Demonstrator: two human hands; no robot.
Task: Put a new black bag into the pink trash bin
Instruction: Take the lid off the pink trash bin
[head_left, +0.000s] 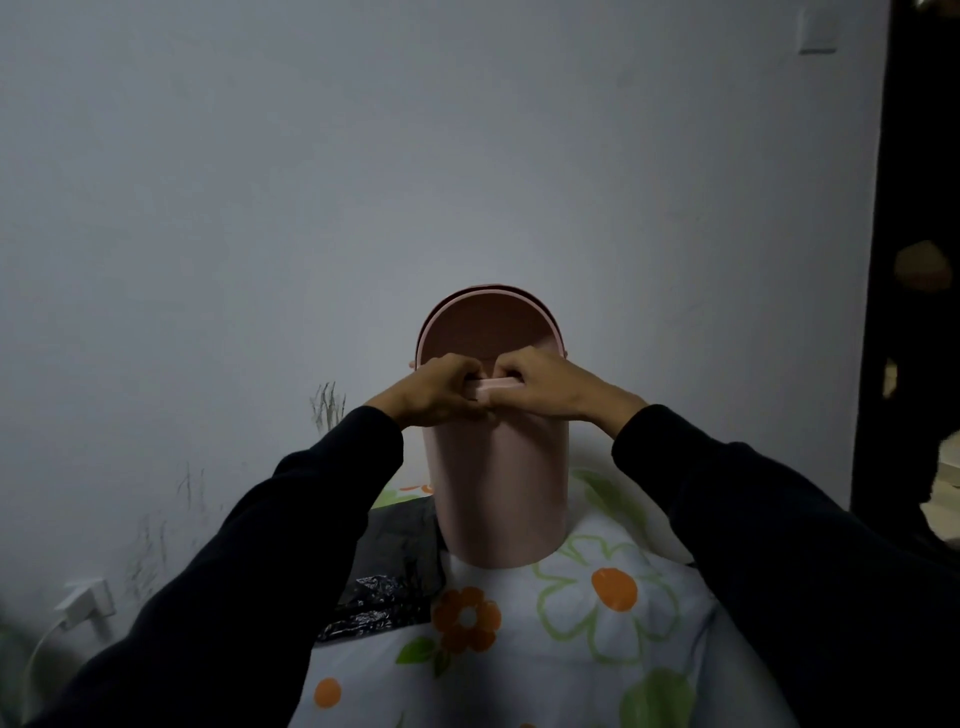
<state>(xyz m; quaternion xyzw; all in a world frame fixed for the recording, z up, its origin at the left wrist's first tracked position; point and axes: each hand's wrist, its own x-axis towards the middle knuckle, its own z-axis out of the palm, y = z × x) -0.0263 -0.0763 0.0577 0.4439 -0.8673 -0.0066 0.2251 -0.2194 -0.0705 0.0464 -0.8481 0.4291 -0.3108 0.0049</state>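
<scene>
The pink trash bin (496, 493) stands upright on a flowered bedsheet (597, 639), its mouth open toward me and empty inside. My left hand (436, 389) and my right hand (545, 387) meet at the near rim, fingers curled round a pink rim piece (491, 384) between them. A black bag (387, 571) lies flat and crinkled on the sheet, left of the bin's base, partly hidden by my left sleeve.
A grey wall (363, 182) rises right behind the bin. A white plug and cable (83, 605) sit low on the wall at the left. A dark door frame or cabinet (914, 260) stands at the right edge.
</scene>
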